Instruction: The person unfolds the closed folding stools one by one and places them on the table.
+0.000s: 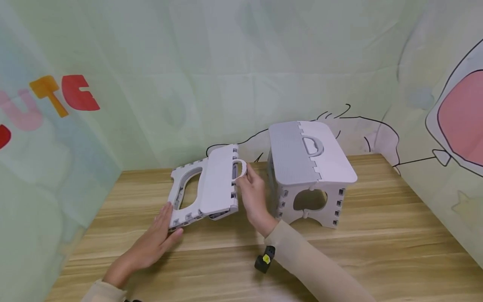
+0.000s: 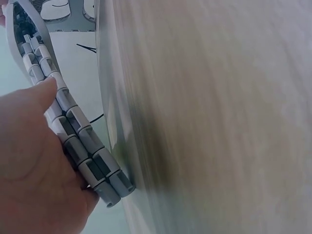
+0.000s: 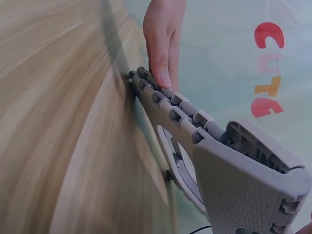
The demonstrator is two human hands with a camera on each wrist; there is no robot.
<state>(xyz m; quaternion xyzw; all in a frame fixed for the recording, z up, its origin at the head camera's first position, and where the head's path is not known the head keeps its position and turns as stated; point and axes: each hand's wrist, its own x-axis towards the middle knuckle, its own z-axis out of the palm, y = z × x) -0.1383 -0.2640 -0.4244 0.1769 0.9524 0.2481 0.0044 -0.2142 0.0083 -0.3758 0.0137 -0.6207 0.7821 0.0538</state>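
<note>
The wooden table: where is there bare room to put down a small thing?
Bare table: right of the standing stool, up to the right wall; left of the left hand and part-folded stool, up to the left wall. Crowded: between the stools, where the right hand holds the handle.

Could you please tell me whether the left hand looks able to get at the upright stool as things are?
Probably not directly: the left hand touches the partly folded stool, and that stool and the right hand lie between it and the upright stool.
</note>
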